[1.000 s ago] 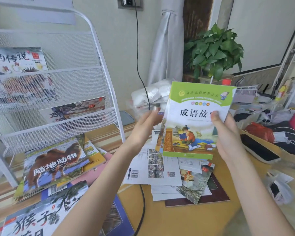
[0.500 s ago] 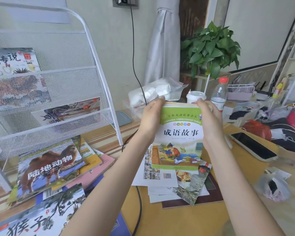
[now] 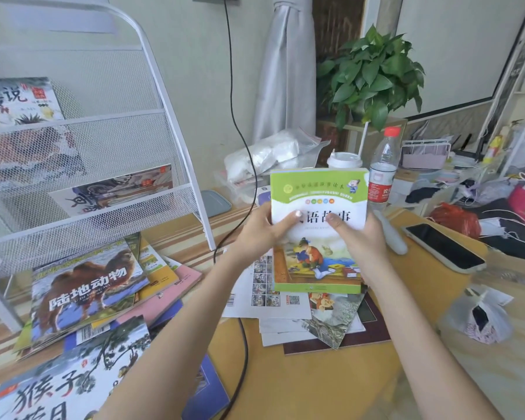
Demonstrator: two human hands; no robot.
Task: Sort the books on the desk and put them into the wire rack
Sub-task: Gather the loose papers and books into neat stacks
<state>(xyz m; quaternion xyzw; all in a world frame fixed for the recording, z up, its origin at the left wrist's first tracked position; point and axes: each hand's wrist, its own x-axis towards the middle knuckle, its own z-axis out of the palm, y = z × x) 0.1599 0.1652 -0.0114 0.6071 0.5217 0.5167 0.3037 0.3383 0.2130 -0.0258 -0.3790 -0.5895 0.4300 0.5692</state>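
We hold the green book [image 3: 317, 231] upright above the bench [image 3: 300, 383], left hand [image 3: 259, 231] and right hand [image 3: 362, 237] closed on its sides. It probably goes next into the wire rack [image 3: 109, 189], needing a leftward carry.

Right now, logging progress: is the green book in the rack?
No, both hands hold the green book above the desk, right of the rack.

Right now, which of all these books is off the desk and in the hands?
The green-covered storybook, gripped upright by the left hand and right hand. The camel book and monkey book lie flat on the desk.
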